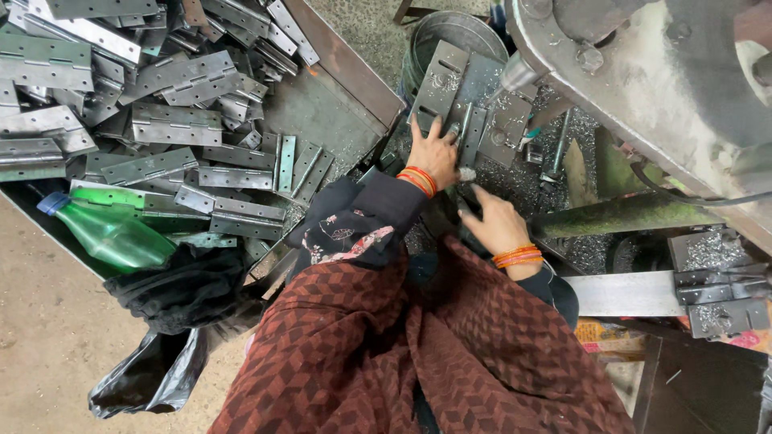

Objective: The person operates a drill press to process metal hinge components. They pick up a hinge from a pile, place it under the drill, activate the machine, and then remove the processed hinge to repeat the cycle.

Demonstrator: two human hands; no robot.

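Pressed flat, the left hand (433, 153) lies palm down with its fingers spread on a grey metal hinge plate (441, 84) that leans on the machine bed, so it bears on the plate rather than closing round it; orange and red bangles (418, 180) ring the wrist just below; beside that hand, to its right, a second hinge leaf (473, 133) stands on edge, touching or nearly touching the fingers, though which I cannot tell. Lower and to the right, the right hand (494, 221) hovers half-curled with the forefinger pointing up toward a small pale lump (466, 174) between the two hands; whether the fingertips pinch it is hidden, so its grip cannot be judged; more orange bangles (517, 255) circle that wrist. Above and right of both hands looms a large grey machine body (643, 72), cut off by the frame's edge; metal shavings (523, 181) litter the bed around the grip. Far to the left of the hands a tray (346, 68) holds a heap of hinges (161, 112), with a green plastic bottle (112, 233) and a black bag (181, 289) at its near edge. Beneath the hands a dark red patterned garment (402, 354) hides the lap and whatever lies under it.
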